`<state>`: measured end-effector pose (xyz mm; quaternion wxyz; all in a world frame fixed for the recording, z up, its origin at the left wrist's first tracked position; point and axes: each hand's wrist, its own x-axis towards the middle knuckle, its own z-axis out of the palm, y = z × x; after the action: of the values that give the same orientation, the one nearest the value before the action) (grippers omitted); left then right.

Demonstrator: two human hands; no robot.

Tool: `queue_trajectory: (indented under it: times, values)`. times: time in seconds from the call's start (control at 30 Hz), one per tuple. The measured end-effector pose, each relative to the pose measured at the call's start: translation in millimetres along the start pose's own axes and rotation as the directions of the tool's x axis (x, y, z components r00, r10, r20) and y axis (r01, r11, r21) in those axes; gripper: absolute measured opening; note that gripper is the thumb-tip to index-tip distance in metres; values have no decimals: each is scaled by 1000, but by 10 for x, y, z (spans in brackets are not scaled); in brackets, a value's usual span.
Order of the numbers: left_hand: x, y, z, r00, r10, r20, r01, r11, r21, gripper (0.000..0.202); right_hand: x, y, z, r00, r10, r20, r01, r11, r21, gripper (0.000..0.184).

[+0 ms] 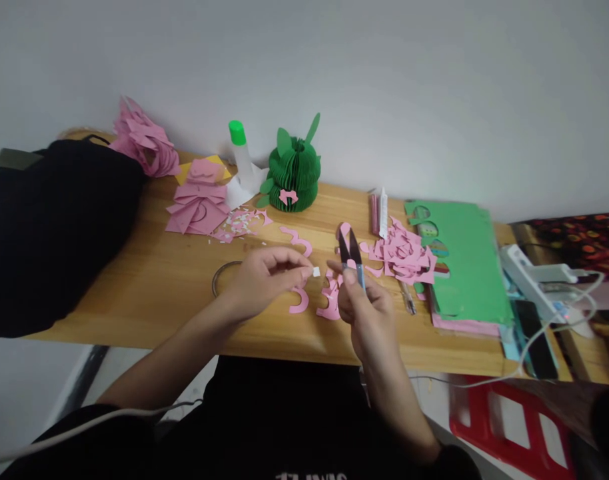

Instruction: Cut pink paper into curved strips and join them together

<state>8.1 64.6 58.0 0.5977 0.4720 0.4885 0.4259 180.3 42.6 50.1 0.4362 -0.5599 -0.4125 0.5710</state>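
Between the thumb and forefinger of my left hand is a small white square piece. My right hand grips a pair of scissors, its dark blades parted and pointing away from me. Curved pink paper cutouts lie on the table beneath and between my hands. Other pink cut pieces rest just left of my right hand. Behind them stands a green honeycomb paper figure with leaf shapes and a small pink bow.
A glue bottle with a green cap stands behind pink folded paper. Pink scraps are heaped right, beside green sheets. A power strip and phone lie farther right; a black bag covers the left end.
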Motion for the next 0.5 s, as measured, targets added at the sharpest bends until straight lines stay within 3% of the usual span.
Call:
queue_trajectory:
  times: [0.1, 0.27, 0.5]
  values:
    - [16, -32, -20, 999, -41, -4, 40, 983, -178, 14, -24, 90, -20, 1000, -9, -18, 10, 999, 34, 54]
    - [9, -21, 8, 990, -129, -46, 95, 890, -445, 23, -83, 210, -28, 998, 23, 65, -26, 998, 50, 51]
    - [-7, -3, 39, 985, -157, -76, 98, 858, -505, 25, -122, 169, -22, 989, 73, 129, -85, 993, 87, 49]
